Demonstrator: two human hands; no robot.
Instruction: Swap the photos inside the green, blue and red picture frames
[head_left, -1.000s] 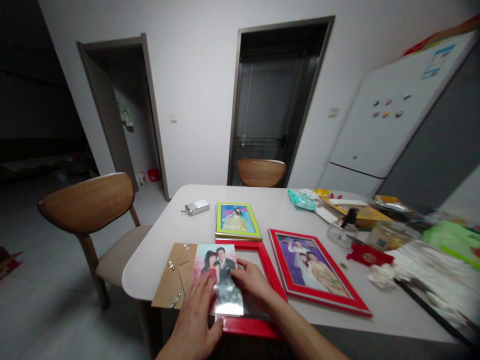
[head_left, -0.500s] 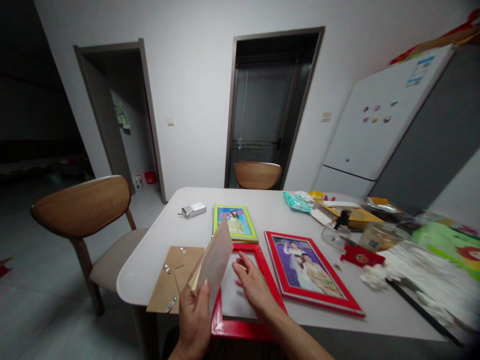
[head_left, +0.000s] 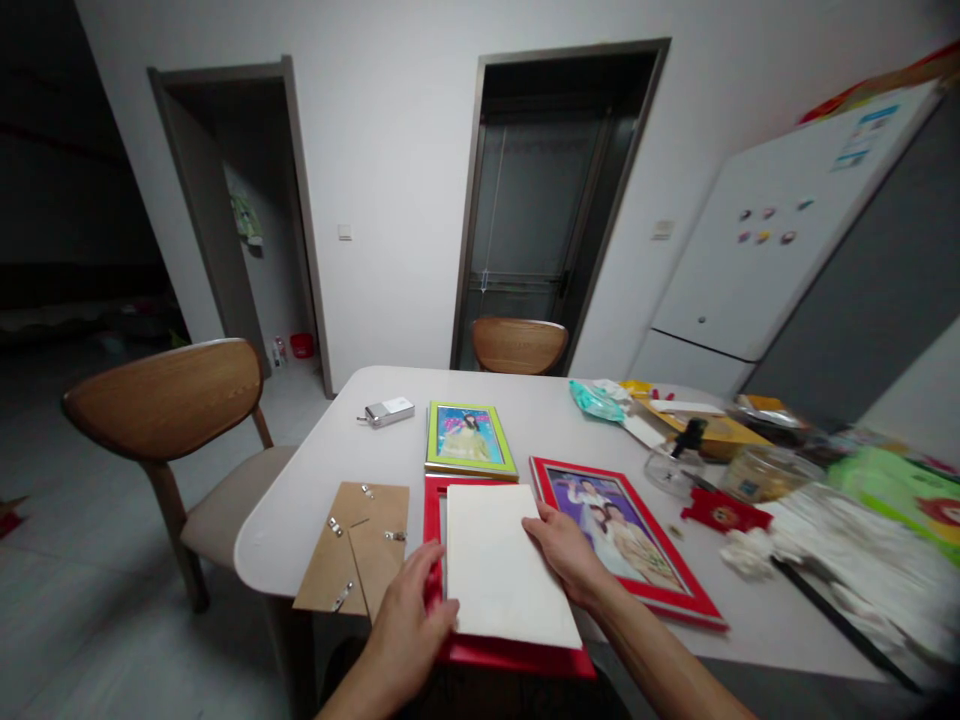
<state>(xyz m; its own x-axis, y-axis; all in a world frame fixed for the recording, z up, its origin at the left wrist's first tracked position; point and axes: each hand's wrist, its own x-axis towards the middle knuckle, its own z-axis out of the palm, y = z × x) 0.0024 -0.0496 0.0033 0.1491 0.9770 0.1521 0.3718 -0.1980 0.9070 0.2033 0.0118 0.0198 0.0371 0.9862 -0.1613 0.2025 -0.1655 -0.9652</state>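
Observation:
A photo print [head_left: 504, 564] lies face down, white back up, inside a red picture frame [head_left: 432, 515] at the table's near edge. My left hand [head_left: 409, 618] rests on the frame's left rail with its fingertips at the print's lower left edge. My right hand [head_left: 564, 543] presses the print's right edge with its fingers flat. A brown backing board [head_left: 352, 546] with metal clips lies just left of the frame.
A green-framed photo [head_left: 467, 439] and a larger red-framed photo [head_left: 619, 531] lie on the white table [head_left: 315, 480]. Clutter covers the right side: a glass dish [head_left: 675, 465], a red packet [head_left: 726, 509], bags. A small silver device [head_left: 388, 412] sits at the back left. A wooden chair [head_left: 169, 405] stands left.
The print lay picture side up a second ago. My left hand lifted and flipped it over; it now lies face down in the red frame, with both hands at its edges.

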